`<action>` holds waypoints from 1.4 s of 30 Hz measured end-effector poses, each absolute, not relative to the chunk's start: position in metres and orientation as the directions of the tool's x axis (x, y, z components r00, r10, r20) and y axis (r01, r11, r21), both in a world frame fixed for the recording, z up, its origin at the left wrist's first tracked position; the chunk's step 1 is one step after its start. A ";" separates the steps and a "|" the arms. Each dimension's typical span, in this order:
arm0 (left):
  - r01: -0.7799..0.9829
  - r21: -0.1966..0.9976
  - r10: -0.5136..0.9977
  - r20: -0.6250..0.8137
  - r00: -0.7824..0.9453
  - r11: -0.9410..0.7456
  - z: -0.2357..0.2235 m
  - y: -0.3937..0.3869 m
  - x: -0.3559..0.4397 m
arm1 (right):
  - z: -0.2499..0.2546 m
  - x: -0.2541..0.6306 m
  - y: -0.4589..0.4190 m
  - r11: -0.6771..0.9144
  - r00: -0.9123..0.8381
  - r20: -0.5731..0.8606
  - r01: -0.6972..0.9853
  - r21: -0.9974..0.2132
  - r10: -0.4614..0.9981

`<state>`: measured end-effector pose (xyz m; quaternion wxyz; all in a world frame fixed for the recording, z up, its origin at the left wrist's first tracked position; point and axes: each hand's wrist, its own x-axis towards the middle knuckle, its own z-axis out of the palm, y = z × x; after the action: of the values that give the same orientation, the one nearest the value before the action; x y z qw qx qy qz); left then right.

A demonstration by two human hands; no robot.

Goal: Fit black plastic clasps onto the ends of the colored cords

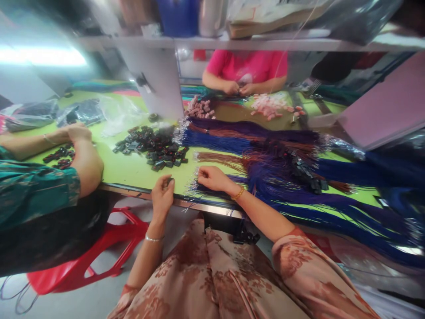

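Note:
My left hand (162, 197) is at the table's front edge, fingers curled around a small black plastic connector (170, 180) that shows at the fingertips. To its right, my right hand (214, 179) is closed in a pinch over the metal-tipped ends of dark blue wires (204, 189). Whatever those fingers grip is too small to make out. Just behind this hand lies a bundle of brown wires (221, 159). A loose heap of black connectors (159, 146), some with red parts, is spread on the green tabletop (122, 170) beyond my left hand.
Long blue and purple wire bundles (282, 186) cover the right side, with black connectors (303, 170) on them. A co-worker's arm (88, 161) rests at left, above a red stool (113, 248). Opposite, another person (245, 71) sits behind pink connectors (268, 106). A shelf (252, 44) spans overhead.

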<state>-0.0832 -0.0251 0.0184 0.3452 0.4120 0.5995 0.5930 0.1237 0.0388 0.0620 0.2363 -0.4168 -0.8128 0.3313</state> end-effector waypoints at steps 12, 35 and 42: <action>-0.614 0.768 0.963 -0.266 -0.048 0.182 0.039 -0.023 -0.049 | 0.073 0.112 0.020 0.292 -0.488 0.134 0.263 -0.920 0.863; -0.605 0.776 0.961 -0.271 -0.063 0.179 0.036 -0.026 -0.040 | 0.069 0.115 0.011 0.530 -0.478 0.296 0.489 -0.692 0.827; -0.545 0.830 0.957 -0.245 -0.158 0.122 0.030 -0.027 -0.034 | 0.068 0.118 0.013 0.591 -0.571 0.294 0.447 -0.671 0.766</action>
<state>-0.0335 -0.0266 0.0300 0.6053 0.2333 0.4413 0.6200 0.1177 0.0132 0.0678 0.2911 -0.3600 -0.8430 0.2738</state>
